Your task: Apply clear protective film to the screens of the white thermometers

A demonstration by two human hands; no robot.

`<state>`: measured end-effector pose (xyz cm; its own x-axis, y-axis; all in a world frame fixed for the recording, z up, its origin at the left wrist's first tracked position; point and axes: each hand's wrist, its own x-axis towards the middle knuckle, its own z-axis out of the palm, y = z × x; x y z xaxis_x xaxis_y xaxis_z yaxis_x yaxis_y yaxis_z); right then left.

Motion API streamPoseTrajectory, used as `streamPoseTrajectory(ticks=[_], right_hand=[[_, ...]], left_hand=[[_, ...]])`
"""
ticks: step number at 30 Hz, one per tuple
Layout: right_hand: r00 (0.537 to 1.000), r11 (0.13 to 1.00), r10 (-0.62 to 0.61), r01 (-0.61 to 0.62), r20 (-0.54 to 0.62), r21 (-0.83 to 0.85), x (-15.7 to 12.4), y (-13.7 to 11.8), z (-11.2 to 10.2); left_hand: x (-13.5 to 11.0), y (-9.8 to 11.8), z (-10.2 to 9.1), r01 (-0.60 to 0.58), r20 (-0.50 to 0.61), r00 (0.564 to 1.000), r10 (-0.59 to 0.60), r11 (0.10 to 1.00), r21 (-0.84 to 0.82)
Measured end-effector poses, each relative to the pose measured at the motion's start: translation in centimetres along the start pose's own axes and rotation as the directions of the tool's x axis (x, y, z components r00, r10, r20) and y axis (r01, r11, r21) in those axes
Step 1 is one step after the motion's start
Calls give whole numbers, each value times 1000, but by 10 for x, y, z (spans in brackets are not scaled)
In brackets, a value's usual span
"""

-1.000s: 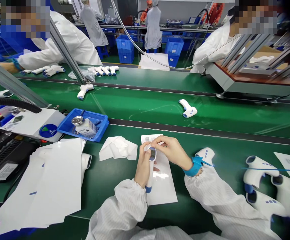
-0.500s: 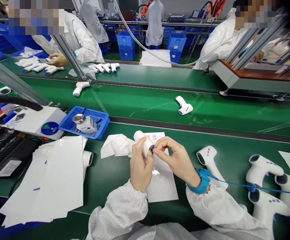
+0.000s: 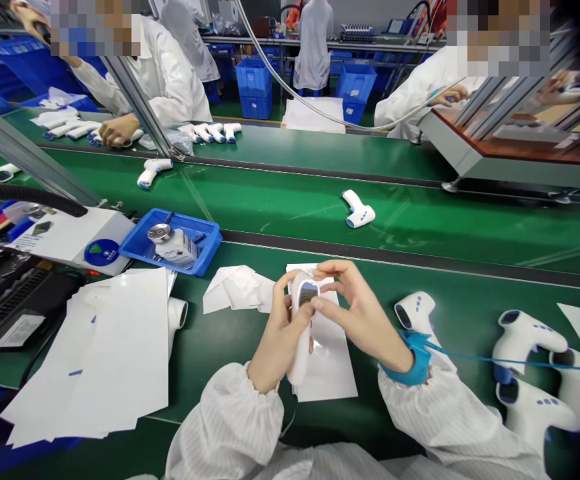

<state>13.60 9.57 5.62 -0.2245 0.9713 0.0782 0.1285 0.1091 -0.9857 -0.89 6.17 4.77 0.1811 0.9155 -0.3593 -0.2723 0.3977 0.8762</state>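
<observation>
My left hand (image 3: 276, 333) is wrapped round the grip of a white thermometer gun (image 3: 302, 320), holding it upright with its screen facing me. My right hand (image 3: 355, 308) pinches the head of the same gun, thumb and fingers at the screen's edge. A blue wrist strap (image 3: 412, 353) with a blue cord sits on my right wrist. Under my hands lies a white sheet with a clear film (image 3: 327, 363). A crumpled white cloth (image 3: 235, 288) lies just left of it.
Several white thermometer guns (image 3: 530, 347) lie at the right. A stack of white sheets (image 3: 110, 353) and a blue tray (image 3: 135, 247) with a small bottle (image 3: 174, 245) are at the left. More guns (image 3: 356, 209) ride the green belt. People in white coats work across it.
I have turned the thermometer gun from head pointing away back to upright with its screen towards me. The guns on the belt have drifted left.
</observation>
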Motion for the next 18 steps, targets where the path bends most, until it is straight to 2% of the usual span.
streamPoseTrajectory(ticks=[3,5,8,11,13,15,18], right_hand=[[990,979,-131,138,58,-151,1,-4,5],[978,959,-206,206,19,-192,2,-6,8],[966,950,-255,240,-52,-200,4,-8,13],[977,969,-208,199,-50,-145,4,-9,18],[990,985,-135,137,29,-101,2,-9,21],[991,996,-63,70,116,-61,-2,-9,22],[987,997,74,-78,142,23,-9,-7,23]], left_hand=[[-6,3,1,-57,27,998,55,996,65],[-9,1,2,-107,-12,994,110,981,159],[-11,-4,2,-137,-35,988,152,956,260],[-11,-4,0,-199,-33,974,223,921,335],[-11,-3,-1,-232,-34,965,261,906,353],[-12,-1,-1,-229,-35,967,253,919,321],[-11,-2,1,-224,-35,971,235,955,194]])
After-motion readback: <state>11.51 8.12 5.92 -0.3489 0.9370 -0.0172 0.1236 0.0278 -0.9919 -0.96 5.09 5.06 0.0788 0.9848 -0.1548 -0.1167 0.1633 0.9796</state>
